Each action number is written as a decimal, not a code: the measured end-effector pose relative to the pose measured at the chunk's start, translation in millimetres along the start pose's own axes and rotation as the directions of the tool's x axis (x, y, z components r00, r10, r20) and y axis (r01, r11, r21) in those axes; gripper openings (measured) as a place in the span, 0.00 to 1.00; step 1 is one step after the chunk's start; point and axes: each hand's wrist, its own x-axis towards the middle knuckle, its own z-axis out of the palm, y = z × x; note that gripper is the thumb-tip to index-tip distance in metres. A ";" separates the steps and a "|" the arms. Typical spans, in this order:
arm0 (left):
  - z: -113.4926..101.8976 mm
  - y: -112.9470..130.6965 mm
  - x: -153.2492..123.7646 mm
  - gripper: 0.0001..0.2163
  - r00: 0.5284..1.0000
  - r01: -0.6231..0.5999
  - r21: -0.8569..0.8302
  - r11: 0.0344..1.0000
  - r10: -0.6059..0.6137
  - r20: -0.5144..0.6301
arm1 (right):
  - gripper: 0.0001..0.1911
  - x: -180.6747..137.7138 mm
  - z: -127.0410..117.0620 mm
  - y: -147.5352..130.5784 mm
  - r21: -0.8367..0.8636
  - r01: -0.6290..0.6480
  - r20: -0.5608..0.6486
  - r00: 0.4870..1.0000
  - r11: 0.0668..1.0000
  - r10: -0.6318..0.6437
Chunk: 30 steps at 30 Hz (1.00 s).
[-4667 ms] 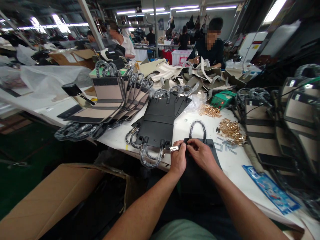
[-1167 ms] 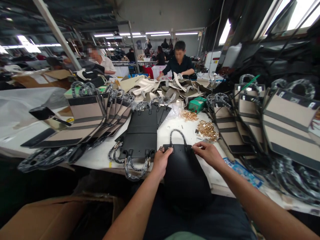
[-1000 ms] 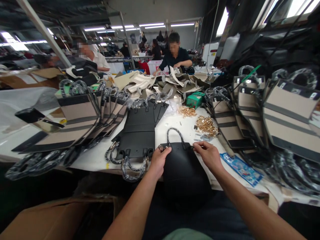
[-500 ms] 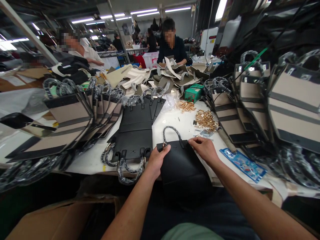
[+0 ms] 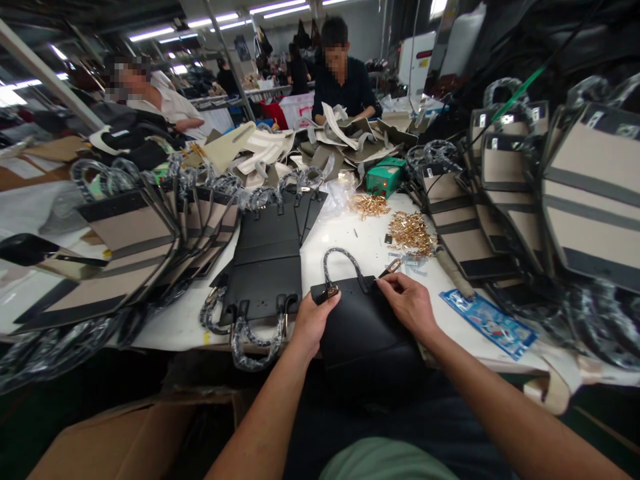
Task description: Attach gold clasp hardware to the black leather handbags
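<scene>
A black leather bag panel [image 5: 367,330] lies over the near edge of the white table [image 5: 350,243], its wrapped handle [image 5: 340,261] arching away from me. My left hand [image 5: 311,323] grips the panel's top left corner beside a gold handle ring [image 5: 331,291]. My right hand [image 5: 411,305] is closed at the top right corner, pinching a small gold metal fitting [image 5: 391,267] against the panel's edge.
A stack of black panels [image 5: 267,263] lies to the left, fanned beige-and-black panels [image 5: 130,247] beyond. More beige panels [image 5: 575,200] stand at right. Gold fittings [image 5: 411,232], a green box [image 5: 384,178], a blue packet [image 5: 487,323]. A cardboard box [image 5: 135,437] below. Two people work opposite.
My view has tipped down and closer. My left hand stays on the panel's left corner. My right hand has shifted slightly along the top edge and now pinches a gold fitting there.
</scene>
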 end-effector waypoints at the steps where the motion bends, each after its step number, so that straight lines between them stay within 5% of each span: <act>1: 0.0 -0.6 0.5 0.20 1.000 -0.004 0.012 1.000 0.004 0.000 | 0.16 0.4 -0.1 -0.1 0.010 -0.005 0.009 1.000 1.000 0.005; 16: 1.2 -12.2 1.6 0.15 0.998 -0.045 0.034 0.998 0.047 -0.051 | 0.12 8.4 -9.6 9.6 -0.059 0.050 0.174 0.984 0.997 -0.039; 25: -0.5 -12.1 2.5 0.16 0.996 -0.087 0.087 0.992 0.089 -0.013 | 0.10 0.3 3.3 3.7 -0.284 0.173 0.137 0.981 0.943 -0.139; 30: -5.7 -2.2 -3.4 0.22 0.997 -0.025 0.046 0.999 0.021 0.067 | 0.09 1.0 5.9 4.3 -0.206 0.128 0.117 0.988 0.970 -0.106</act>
